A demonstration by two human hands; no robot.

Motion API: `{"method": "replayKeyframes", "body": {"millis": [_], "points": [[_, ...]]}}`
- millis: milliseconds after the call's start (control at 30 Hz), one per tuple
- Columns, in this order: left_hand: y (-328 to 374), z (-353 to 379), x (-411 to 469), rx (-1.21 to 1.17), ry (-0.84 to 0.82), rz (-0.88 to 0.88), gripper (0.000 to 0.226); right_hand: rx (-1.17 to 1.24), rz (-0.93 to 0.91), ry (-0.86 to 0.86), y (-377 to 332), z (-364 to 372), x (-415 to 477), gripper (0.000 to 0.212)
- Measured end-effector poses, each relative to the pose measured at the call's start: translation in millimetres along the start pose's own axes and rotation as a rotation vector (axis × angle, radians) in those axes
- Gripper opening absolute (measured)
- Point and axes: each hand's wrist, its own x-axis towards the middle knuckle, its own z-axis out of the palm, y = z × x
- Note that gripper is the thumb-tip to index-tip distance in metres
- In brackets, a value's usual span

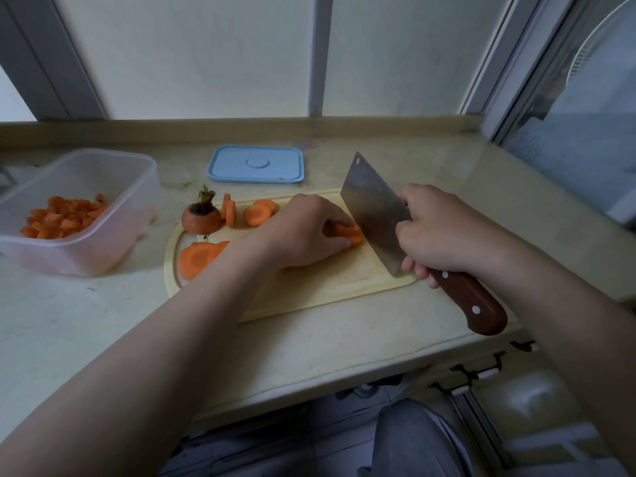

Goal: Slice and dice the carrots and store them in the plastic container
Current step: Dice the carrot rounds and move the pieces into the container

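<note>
On a pale cutting board (330,287) my left hand (303,232) holds a small stack of carrot slices (351,234) with curled fingers. My right hand (444,232) grips a steel cleaver (373,210) by its brown wooden handle (471,304), the blade standing on the board right beside those slices. More round carrot slices (256,212) lie at the board's far side, and large ones (196,258) at its left end. A carrot top with stem (201,216) stands at the far left corner. A clear plastic container (113,242) at the left holds diced carrot (60,218).
A blue lid (256,163) lies flat on the counter behind the board. The beige counter (447,160) ends at a window sill and frosted panes at the back. Its front edge runs just below the board. A glass door stands at the right.
</note>
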Motion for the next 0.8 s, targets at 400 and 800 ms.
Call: {"method": "replayKeyframes", "body": {"millis": [400,800], "points": [[-1.7,9.5,1.1,0.004,0.088,0.048,0.030,-0.038,-0.005,0.000,-7.6,3.0,-0.6,0.033],[-11.8,-1.8,-4.4,0.036,0.086,0.111,0.026,-0.030,-0.008,0.082,-14.7,-11.9,-12.9,0.024]]}}
